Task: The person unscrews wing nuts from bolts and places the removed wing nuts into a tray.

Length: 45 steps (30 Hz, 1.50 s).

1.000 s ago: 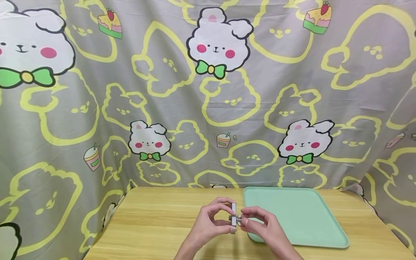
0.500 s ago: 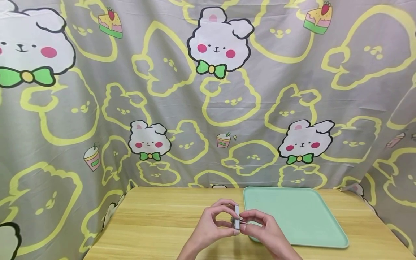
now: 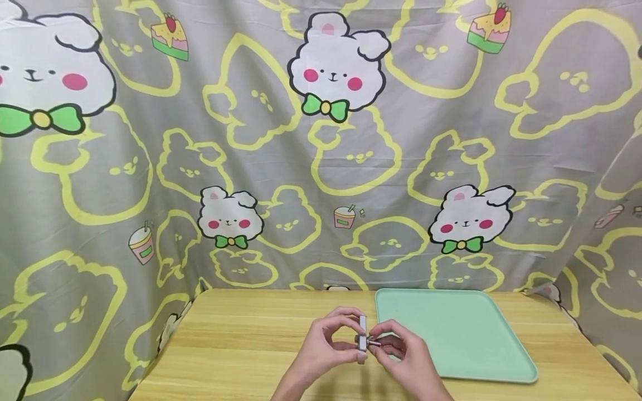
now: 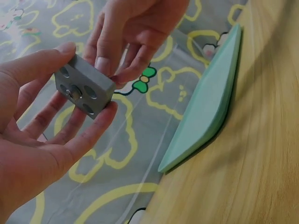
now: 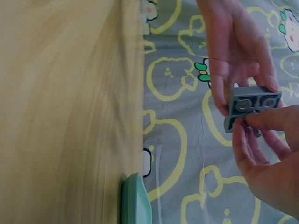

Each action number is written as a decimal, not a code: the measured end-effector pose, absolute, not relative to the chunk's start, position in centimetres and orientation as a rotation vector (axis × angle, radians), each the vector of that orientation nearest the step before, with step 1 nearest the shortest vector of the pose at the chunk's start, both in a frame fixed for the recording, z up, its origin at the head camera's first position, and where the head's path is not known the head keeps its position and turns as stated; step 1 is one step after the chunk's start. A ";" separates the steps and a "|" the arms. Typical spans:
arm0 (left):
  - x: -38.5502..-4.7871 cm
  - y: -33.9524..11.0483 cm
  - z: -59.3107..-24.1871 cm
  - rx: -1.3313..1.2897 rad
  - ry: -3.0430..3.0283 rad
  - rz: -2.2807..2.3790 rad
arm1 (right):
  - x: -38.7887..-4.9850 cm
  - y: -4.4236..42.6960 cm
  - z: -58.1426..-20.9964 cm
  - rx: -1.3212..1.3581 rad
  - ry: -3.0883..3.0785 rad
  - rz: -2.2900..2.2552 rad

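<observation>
Clearly, the grey curtain (image 3: 331, 161) hangs at my far left and runs right across the back, printed with yellow outlines and white animal heads in green bows. Next comes the left stretch of the wooden table (image 3: 225, 334). Over it my left hand (image 3: 323, 342) is arched partway open, thumb on one edge and fingertips on the opposite one, gripping a grey block (image 3: 363, 334). Held above the table with a narrow edge towards my head, the block stands nearly upright; its left face has round recesses about a round metal end (image 4: 74, 93). From its right face juts a small metal stem (image 3: 374, 343). There the thumb and index finger of my right hand (image 3: 408, 351) are almost closed, pinching the stem, other fingers curled behind. Rightmost on the table lies a mint-green tray (image 3: 471, 334), partly behind that hand.
</observation>
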<state>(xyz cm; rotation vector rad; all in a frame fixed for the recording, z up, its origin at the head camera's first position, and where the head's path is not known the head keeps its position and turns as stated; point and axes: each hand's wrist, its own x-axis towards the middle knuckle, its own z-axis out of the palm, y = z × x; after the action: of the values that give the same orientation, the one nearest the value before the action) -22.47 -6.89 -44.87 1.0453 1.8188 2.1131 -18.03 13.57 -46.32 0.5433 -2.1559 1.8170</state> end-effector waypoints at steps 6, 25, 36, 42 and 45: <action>-22.8 -7.2 -45.1 1.033 1.727 2.159 | -18.2 13.1 -46.9 0.746 -2.021 1.382; -23.0 -7.9 -44.9 0.964 1.688 2.192 | -19.3 12.9 -46.4 1.080 -1.625 0.609; -23.0 -7.8 -44.7 0.955 1.715 2.183 | -18.5 13.1 -46.6 0.920 -1.810 1.171; -22.7 -7.6 -44.4 1.027 1.739 2.158 | -17.6 13.1 -45.1 0.345 -2.075 1.929; -22.6 -7.5 -44.3 1.069 1.754 2.151 | -17.7 13.4 -44.7 0.201 -2.124 2.149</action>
<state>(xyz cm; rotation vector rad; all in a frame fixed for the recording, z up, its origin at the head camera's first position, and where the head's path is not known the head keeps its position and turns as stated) -22.58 -7.46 -44.28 1.0685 1.7544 2.1507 -17.66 13.40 -44.69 0.2009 -2.1242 2.1495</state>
